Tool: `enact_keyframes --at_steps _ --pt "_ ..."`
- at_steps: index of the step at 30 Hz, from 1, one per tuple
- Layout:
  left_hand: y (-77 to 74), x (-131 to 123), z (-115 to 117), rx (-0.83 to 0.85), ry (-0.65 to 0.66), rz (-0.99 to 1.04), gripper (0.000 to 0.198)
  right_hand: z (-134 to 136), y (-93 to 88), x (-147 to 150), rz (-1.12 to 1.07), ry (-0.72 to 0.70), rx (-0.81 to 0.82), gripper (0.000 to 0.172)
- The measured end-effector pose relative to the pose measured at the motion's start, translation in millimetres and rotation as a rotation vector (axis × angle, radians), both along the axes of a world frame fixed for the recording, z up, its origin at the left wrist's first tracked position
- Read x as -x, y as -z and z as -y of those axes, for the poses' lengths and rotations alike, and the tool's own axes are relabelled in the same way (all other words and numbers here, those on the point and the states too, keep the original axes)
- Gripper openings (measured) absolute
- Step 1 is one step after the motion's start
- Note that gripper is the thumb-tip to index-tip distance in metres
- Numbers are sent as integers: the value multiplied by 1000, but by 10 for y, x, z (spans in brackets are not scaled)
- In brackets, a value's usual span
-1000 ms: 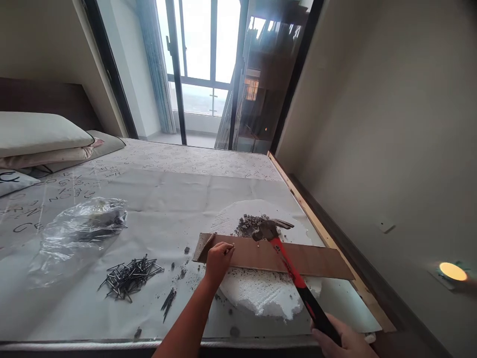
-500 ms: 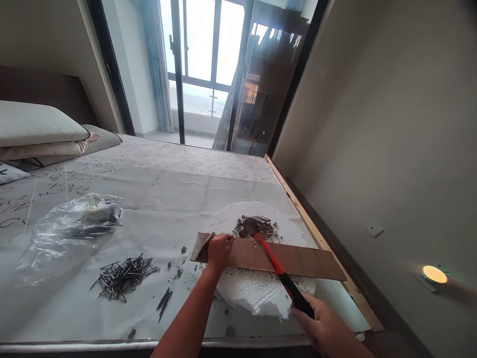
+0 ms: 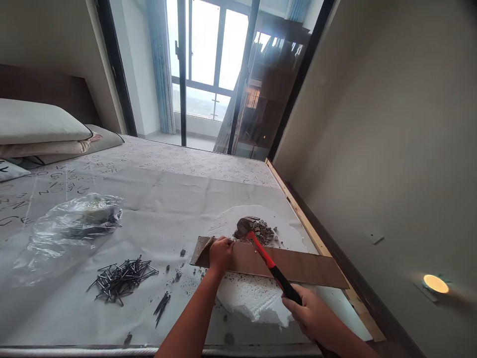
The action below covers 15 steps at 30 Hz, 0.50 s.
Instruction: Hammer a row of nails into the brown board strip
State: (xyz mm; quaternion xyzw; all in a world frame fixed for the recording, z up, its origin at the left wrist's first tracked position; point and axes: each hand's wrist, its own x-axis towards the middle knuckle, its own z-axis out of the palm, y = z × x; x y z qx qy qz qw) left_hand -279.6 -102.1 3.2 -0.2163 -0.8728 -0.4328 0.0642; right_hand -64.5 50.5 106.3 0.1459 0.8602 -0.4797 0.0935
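My right hand (image 3: 307, 311) is wrapped around the black grip of a hammer (image 3: 266, 256) with a red shaft. Its dark head hovers at a heap of grey-brown rubble (image 3: 264, 231), just beyond a long brown board (image 3: 294, 263). On the left part of that board rests my left hand (image 3: 220, 254), fingers pinched together; what they hold, if anything, is too small to make out. Beneath the board lies a broken white foam slab (image 3: 257, 298). To the left are a pile of nails (image 3: 122, 279) and a few separate nails (image 3: 161, 308).
A crumpled clear plastic bag (image 3: 70, 228) with dark contents lies at left on the sheet-covered mattress (image 3: 175, 194). Pillows (image 3: 40, 122) are stacked farther back. A wooden rail (image 3: 298, 206) runs along the right side by the wall. Small grey crumbs are scattered near my left hand.
The hammer head has shifted slightly left, and my right hand has moved a little left and up. My left hand stays on the board. The view has tilted slightly.
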Motion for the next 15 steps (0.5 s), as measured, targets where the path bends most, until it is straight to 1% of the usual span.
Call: enact_keyframes --at_steps 4,7,10,12,15 --pt "13 7 0 31 3 -8 20 24 -40 54 -20 13 -56 24" --pt "26 13 1 43 -3 -16 20 32 -9 73 -37 -10 -120 22" --pt "43 15 4 74 -10 -18 18 43 19 87 14 -51 -171 16" --pt "51 14 7 87 -8 -23 18 51 -4 87 20 -48 -173 15" --pt "52 11 10 84 2 -25 18 60 -79 76 -24 -25 -138 21"
